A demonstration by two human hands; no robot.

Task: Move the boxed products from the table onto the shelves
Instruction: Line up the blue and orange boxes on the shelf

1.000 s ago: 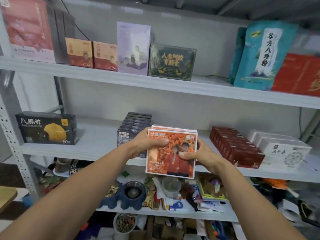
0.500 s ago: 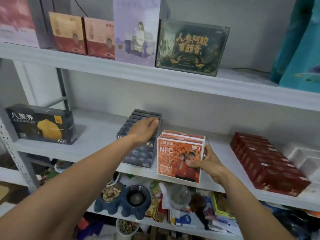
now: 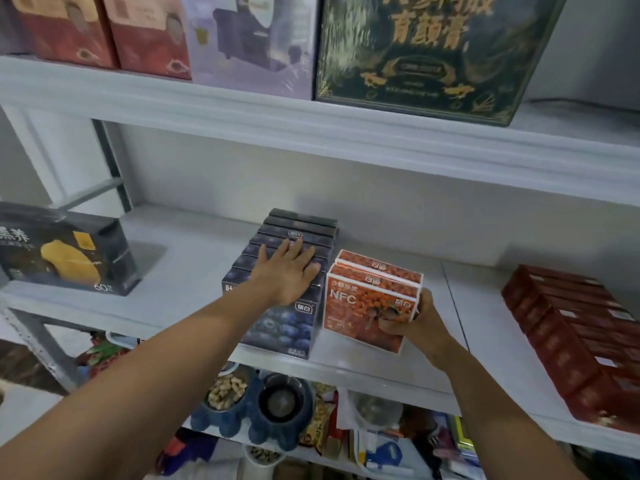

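Observation:
Three orange NFC boxes (image 3: 363, 303) stand upright in a short row on the middle shelf (image 3: 180, 271), near its front edge. My right hand (image 3: 412, 323) grips the front box at its lower right corner, fingers curled over its face. Just to their left runs a row of several dark blueberry boxes (image 3: 287, 327). My left hand (image 3: 287, 268) lies flat on the tops of those dark boxes with its fingers straight and spread.
A black box with a yellow fruit (image 3: 65, 258) sits at the shelf's left. Several dark red boxes (image 3: 571, 327) fill the right. The upper shelf holds a green-and-gold box (image 3: 422, 53) and others. Below, a cluttered shelf has bowls (image 3: 252, 407).
The camera came closer to the shelf. The orange boxes went from held in the air with both hands to standing on the shelf. My left hand moved onto the dark boxes.

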